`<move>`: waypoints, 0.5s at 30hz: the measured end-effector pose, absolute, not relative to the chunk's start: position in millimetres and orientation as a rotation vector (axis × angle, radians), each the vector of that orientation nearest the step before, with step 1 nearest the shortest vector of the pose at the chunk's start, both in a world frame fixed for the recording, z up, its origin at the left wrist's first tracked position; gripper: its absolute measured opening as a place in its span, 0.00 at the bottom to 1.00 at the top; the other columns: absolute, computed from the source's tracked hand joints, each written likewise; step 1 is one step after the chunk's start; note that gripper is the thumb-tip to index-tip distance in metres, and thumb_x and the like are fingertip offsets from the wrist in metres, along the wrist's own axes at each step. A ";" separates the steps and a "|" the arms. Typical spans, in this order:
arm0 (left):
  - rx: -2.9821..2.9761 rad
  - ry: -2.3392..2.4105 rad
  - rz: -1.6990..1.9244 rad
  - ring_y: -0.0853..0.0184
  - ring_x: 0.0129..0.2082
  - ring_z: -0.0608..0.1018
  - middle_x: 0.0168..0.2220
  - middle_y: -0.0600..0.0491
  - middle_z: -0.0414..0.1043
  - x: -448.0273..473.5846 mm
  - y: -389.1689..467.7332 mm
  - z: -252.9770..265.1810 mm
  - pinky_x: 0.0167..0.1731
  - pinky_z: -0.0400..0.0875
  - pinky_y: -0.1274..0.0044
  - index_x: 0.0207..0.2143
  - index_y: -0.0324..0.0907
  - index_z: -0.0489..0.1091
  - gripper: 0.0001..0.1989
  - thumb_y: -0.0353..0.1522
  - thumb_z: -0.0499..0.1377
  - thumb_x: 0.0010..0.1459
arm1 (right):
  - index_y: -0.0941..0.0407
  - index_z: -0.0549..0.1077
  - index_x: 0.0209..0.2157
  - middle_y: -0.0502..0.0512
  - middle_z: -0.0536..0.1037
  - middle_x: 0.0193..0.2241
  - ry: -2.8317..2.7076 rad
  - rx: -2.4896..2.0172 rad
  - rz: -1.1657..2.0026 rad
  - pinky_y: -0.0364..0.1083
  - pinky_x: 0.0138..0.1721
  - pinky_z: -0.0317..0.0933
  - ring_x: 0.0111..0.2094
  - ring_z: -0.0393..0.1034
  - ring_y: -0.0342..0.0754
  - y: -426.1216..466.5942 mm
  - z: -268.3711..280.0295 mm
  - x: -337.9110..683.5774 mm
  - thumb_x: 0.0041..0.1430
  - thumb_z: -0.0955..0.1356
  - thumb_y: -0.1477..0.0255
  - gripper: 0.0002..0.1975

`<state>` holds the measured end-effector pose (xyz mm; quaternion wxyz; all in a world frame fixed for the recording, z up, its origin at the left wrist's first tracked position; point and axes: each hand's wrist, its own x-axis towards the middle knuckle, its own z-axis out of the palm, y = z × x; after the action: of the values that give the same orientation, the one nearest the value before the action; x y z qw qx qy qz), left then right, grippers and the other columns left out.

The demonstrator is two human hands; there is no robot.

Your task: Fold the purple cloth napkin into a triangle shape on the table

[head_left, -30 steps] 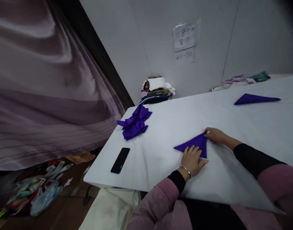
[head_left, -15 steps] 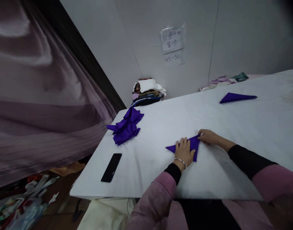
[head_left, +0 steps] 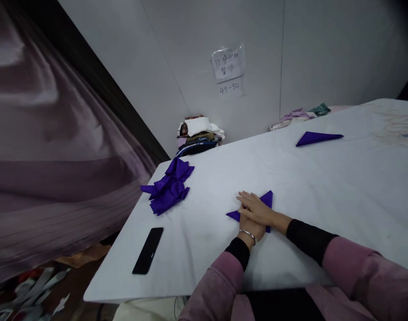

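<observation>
Pale grey wall panels (head_left: 317,58) fill the back of my head view, with a satiny mauve curtain (head_left: 57,156) hanging at left. Before them I have a long table in a white cloth cover (head_left: 197,263). By the wall, past its far edge, sits a stack of folded, mixed-colour clothes (head_left: 200,136). Nearer, at the table's left end, lies a crumpled heap of purple fabric (head_left: 170,187); well apart, toward the far right, rests a slim folded purple cloth (head_left: 317,138).

Near the front edge, a purple cloth folded into a triangle (head_left: 267,199) lies flat beneath both hands. My right hand (head_left: 257,211) spreads across the left hand (head_left: 252,228) — fingers extended, clenching nothing. How the left fingers are set I cannot tell; the right covers most of them. Leftward lies a black rectangular phone (head_left: 148,251). Smallest — a silver bracelet (head_left: 249,234) circles the left wrist.
</observation>
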<state>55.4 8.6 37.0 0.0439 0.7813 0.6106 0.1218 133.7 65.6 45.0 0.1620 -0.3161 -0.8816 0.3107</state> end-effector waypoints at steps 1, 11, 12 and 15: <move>2.398 1.863 0.380 0.52 0.63 0.53 0.62 0.46 0.56 55.0 8.2 36.8 0.61 0.41 0.53 0.62 0.45 0.53 0.26 0.33 0.48 0.61 | 0.54 0.56 0.62 0.59 0.51 0.64 -2.514 -0.917 0.881 0.58 0.63 0.31 0.65 0.37 0.53 69.7 42.6 136.7 0.62 0.55 0.49 0.34; 2.269 1.903 0.408 0.55 0.65 0.51 0.64 0.42 0.50 50.3 4.6 26.1 0.62 0.44 0.55 0.62 0.37 0.53 0.28 0.40 0.45 0.63 | 0.54 0.71 0.44 0.60 0.74 0.47 -1.868 -1.215 0.813 0.53 0.49 0.62 0.49 0.67 0.54 117.3 44.1 200.9 0.58 0.62 0.57 0.20; 2.267 1.904 0.408 0.55 0.65 0.51 0.65 0.42 0.50 50.3 4.9 26.0 0.62 0.44 0.55 0.62 0.37 0.53 0.28 0.40 0.45 0.63 | 0.55 0.71 0.39 0.59 0.77 0.39 -1.761 -1.340 0.905 0.50 0.41 0.66 0.40 0.71 0.52 121.2 45.1 211.0 0.56 0.63 0.57 0.17; 2.265 1.913 0.420 0.55 0.65 0.51 0.65 0.42 0.49 50.5 5.7 25.5 0.62 0.44 0.55 0.62 0.37 0.53 0.28 0.41 0.45 0.63 | 0.55 0.67 0.26 0.52 0.73 0.21 -1.614 -1.516 1.300 0.43 0.21 0.61 0.20 0.67 0.44 123.2 42.0 232.2 0.54 0.65 0.56 0.16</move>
<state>50.5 5.7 25.5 0.0736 0.7543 0.6373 0.1398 232.2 123.2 42.0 0.2828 -0.5663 -0.6029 0.4856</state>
